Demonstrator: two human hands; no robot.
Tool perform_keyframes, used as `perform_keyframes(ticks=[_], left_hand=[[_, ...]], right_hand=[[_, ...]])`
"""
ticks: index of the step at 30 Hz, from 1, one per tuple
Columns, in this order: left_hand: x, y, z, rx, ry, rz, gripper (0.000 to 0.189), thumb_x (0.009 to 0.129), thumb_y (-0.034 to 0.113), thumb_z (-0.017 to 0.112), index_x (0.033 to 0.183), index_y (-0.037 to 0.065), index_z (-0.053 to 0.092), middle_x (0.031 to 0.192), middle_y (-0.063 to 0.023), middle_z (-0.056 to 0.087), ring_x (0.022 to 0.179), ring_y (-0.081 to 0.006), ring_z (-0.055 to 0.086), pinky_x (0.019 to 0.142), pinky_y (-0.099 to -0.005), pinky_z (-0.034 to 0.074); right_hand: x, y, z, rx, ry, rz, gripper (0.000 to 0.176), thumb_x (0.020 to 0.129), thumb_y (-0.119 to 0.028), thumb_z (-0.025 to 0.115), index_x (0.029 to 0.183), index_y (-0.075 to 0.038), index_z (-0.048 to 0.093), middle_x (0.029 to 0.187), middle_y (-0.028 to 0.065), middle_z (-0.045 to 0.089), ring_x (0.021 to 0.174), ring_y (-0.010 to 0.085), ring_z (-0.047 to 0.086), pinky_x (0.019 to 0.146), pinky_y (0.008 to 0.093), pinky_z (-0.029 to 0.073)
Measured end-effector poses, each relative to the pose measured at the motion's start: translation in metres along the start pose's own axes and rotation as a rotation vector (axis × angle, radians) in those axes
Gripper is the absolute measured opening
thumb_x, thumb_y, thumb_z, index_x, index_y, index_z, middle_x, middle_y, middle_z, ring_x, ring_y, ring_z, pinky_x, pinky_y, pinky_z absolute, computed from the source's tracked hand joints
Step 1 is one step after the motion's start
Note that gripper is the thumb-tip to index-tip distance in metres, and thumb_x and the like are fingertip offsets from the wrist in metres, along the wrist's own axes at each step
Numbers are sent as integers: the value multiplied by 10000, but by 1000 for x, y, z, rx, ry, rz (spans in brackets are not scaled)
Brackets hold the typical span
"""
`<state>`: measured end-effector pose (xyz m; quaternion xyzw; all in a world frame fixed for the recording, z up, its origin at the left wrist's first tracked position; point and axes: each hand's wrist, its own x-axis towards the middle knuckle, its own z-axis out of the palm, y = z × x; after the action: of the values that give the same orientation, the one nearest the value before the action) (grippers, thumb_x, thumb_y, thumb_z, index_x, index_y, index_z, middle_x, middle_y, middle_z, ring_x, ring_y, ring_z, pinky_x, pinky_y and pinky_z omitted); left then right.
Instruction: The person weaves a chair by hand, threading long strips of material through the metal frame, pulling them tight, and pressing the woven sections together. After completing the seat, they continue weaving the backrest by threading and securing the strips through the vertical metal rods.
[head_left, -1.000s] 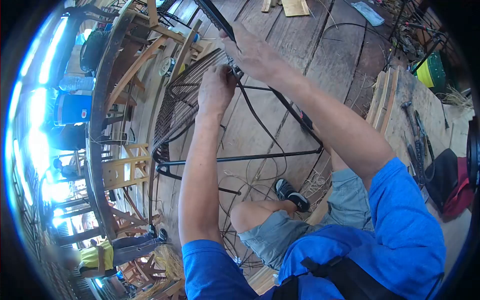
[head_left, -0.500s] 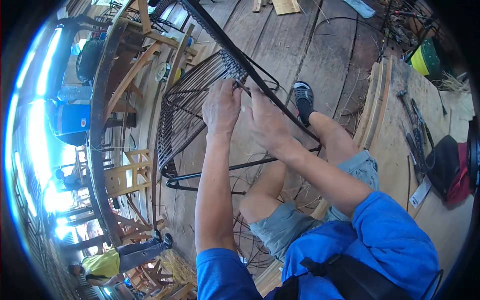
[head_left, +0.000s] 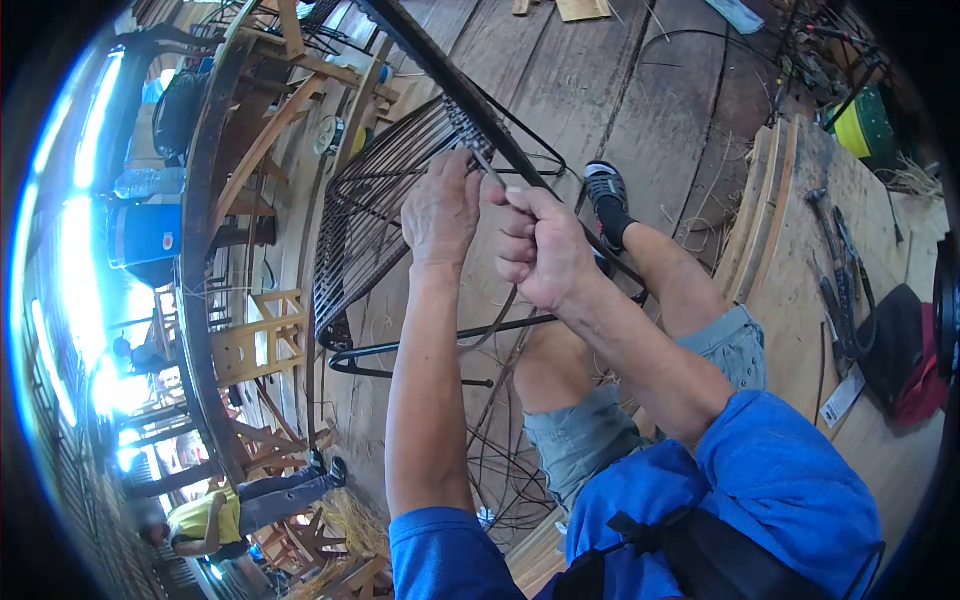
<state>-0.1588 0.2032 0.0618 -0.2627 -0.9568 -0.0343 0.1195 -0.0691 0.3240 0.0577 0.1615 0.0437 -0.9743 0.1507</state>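
Observation:
A dark frame with woven strands (head_left: 370, 200) stands before me, with long strands stretched across it and a tight weave (head_left: 465, 125) along its black bar (head_left: 440, 75). My left hand (head_left: 438, 208) is closed at the edge of the tight weave, fingertips pressed on the strands; what lies under them is hidden. Just to its right, my right hand (head_left: 545, 245) makes a fist around a flat brown strand (head_left: 488, 168). This strand runs taut from the weave into the fist, and a loose length hangs below the hand.
At right, pliers and other hand tools (head_left: 840, 270) lie on a wooden board (head_left: 790, 260) beside a dark and red cap (head_left: 890, 350). Loose strands (head_left: 500, 460) lie on the plank floor. A person in a yellow shirt (head_left: 205, 520) is at lower left, near wooden chair parts (head_left: 255, 340).
My right hand has turned from loosely curved fingers beside the bar into a fist, drawing the strand down and right. My left hand stays at the weave.

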Motion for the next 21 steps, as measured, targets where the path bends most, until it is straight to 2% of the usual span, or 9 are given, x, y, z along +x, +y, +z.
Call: perform_keyframes(ticks=[2, 10, 14, 21], left_hand=[[0, 0, -2, 16, -7, -13, 272, 825, 216, 586, 1078, 121, 553, 1040, -53, 591, 833, -286, 610, 700, -397, 485], [1, 4, -7, 29, -37, -69, 268, 833, 225, 581, 1089, 150, 551, 1075, -37, 594, 830, -296, 614, 707, -407, 483], [2, 1, -5, 20, -31, -30, 263, 844, 231, 560, 1097, 157, 554, 1083, -47, 591, 840, -299, 615, 709, -415, 484], [1, 0, 0, -9, -1, 21, 255, 849, 215, 546, 1095, 149, 551, 1095, -58, 580, 858, -307, 614, 706, -412, 491]], right_hand=[[-1, 3, 0, -40, 78, -38, 140, 899, -216, 459, 927, -90, 513, 531, -80, 246, 408, 56, 223, 370, 234, 190], [-15, 6, 2, -125, 119, -60, 112, 907, -190, 432, 902, -83, 466, 529, -72, 241, 394, 56, 207, 354, 228, 170], [-19, 13, -12, -156, 127, -84, 105, 908, -173, 420, 900, -75, 458, 533, -63, 248, 393, 54, 216, 349, 221, 167], [-4, 31, -64, -340, 141, -193, 255, 937, -284, 462, 815, -61, 475, 505, -57, 273, 379, 55, 240, 332, 226, 171]])
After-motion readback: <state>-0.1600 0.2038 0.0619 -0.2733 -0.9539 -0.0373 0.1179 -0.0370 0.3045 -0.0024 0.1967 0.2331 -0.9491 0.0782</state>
